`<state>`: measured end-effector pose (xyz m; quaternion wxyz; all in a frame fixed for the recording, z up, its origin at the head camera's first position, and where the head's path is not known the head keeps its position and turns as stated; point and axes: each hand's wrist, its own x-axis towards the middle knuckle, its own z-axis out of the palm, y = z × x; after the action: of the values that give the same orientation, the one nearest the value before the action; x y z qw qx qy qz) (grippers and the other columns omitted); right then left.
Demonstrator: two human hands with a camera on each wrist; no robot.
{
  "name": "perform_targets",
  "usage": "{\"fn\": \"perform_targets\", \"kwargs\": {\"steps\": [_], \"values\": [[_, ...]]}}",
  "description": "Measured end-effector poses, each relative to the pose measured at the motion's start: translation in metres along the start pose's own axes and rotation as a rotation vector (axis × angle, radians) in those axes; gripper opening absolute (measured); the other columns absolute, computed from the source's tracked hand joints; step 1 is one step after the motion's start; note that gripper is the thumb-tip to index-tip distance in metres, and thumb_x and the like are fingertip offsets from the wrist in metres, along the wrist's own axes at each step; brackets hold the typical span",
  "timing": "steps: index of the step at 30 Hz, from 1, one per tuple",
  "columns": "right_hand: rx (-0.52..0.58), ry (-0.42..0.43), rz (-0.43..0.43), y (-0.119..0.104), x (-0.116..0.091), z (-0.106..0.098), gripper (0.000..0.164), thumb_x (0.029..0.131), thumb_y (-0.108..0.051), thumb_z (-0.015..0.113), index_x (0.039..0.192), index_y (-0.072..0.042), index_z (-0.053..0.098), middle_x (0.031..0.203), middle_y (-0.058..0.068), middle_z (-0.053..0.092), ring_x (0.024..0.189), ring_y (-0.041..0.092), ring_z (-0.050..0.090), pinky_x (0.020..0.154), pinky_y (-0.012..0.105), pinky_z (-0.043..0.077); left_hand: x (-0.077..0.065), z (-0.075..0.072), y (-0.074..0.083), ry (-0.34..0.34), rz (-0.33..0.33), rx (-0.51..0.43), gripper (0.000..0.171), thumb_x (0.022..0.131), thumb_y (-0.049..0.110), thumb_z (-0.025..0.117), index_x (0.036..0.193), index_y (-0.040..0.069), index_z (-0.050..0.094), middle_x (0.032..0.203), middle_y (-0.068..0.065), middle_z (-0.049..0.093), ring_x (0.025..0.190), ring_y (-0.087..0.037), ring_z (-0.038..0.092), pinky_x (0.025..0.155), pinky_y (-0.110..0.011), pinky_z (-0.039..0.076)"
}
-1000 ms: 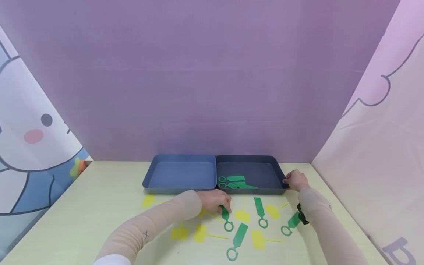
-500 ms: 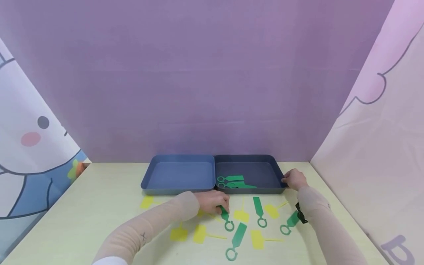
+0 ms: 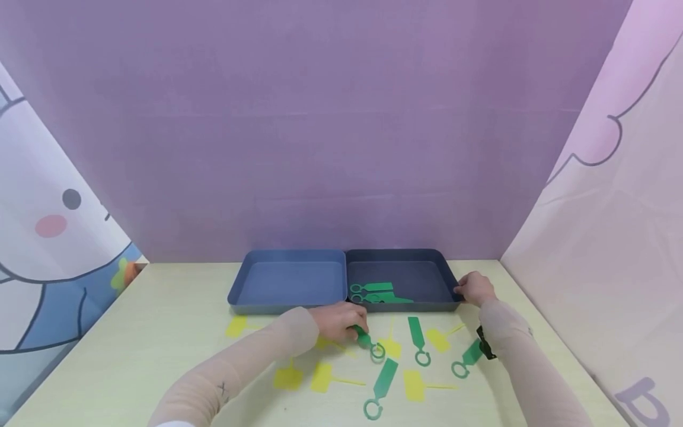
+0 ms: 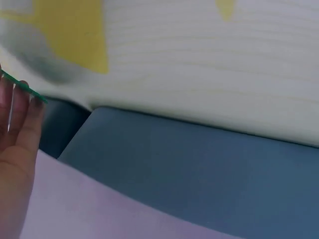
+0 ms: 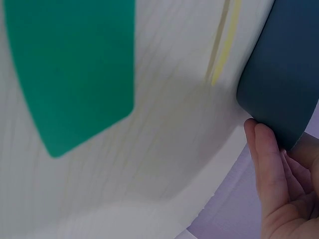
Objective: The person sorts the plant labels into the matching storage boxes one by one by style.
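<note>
My left hand (image 3: 340, 321) pinches a flat green ring tag (image 3: 364, 340) by its blade end, just in front of the trays. The tag's open ring points toward me and overlaps a yellow tag (image 3: 392, 350) in the head view. In the left wrist view the green tag shows edge-on at the fingertips. My right hand (image 3: 475, 289) holds the front right corner of the dark navy tray (image 3: 421, 276), thumb at the rim and fingers along the outer wall. Several green ring tags (image 3: 379, 287) lie inside that tray, at its left front.
A lighter blue tray (image 3: 293, 281) stands against the dark one. More green ring tags (image 3: 385, 379) and several yellow flag-shaped tags (image 3: 414, 385) lie scattered on the table before the trays. One green tag (image 3: 472, 353) is partly under the right wrist. A purple partition (image 3: 341, 148) rises behind.
The left hand has picked at the green tag and shifted it slightly; its ring has swung up and to the right. The right hand stays on the dark tray's corner.
</note>
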<state>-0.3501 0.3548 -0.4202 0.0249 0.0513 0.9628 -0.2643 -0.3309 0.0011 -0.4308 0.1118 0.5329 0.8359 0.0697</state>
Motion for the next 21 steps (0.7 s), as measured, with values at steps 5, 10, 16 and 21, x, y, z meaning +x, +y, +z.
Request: {"fn": "perform_targets", "kwargs": {"steps": [5,10,16,21], "values": [[-0.004,-0.004,0.003,0.0,0.001,-0.001,0.032,0.085,-0.008,0.062,0.108,0.014,0.059,0.106,0.032,0.06,0.068,0.021,0.068,0.08,0.044,0.051,-0.003,-0.007,0.007,0.048,-0.054,-0.027,0.026,0.088,0.018,0.061,0.113,0.02,0.066,0.102,0.008,0.056,0.087,-0.002,0.054,0.073,-0.013,0.046],[-0.018,-0.008,0.005,0.0,0.0,-0.001,0.032,0.085,-0.007,0.061,0.108,0.015,0.059,0.105,0.032,0.06,0.068,0.022,0.068,0.082,0.045,0.05,-0.002,-0.009,0.011,0.119,-0.086,-0.031,0.027,0.087,0.021,0.063,0.113,0.019,0.066,0.101,0.007,0.056,0.085,-0.001,0.053,0.072,-0.014,0.046],[-0.013,-0.012,0.013,-0.001,-0.002,-0.001,0.032,0.085,-0.007,0.061,0.108,0.015,0.058,0.105,0.032,0.06,0.069,0.022,0.067,0.08,0.044,0.051,0.002,-0.014,0.017,0.238,-0.11,-0.053,0.026,0.086,0.023,0.064,0.11,0.015,0.068,0.096,0.006,0.056,0.08,-0.003,0.053,0.067,-0.013,0.045],[-0.012,-0.005,0.007,-0.002,-0.001,-0.001,0.032,0.085,-0.007,0.061,0.108,0.015,0.058,0.105,0.032,0.06,0.069,0.023,0.068,0.077,0.042,0.052,0.011,-0.023,0.021,0.302,-0.156,-0.097,0.027,0.086,0.023,0.065,0.111,0.014,0.068,0.093,0.004,0.055,0.075,-0.003,0.051,0.061,-0.013,0.043]]}}
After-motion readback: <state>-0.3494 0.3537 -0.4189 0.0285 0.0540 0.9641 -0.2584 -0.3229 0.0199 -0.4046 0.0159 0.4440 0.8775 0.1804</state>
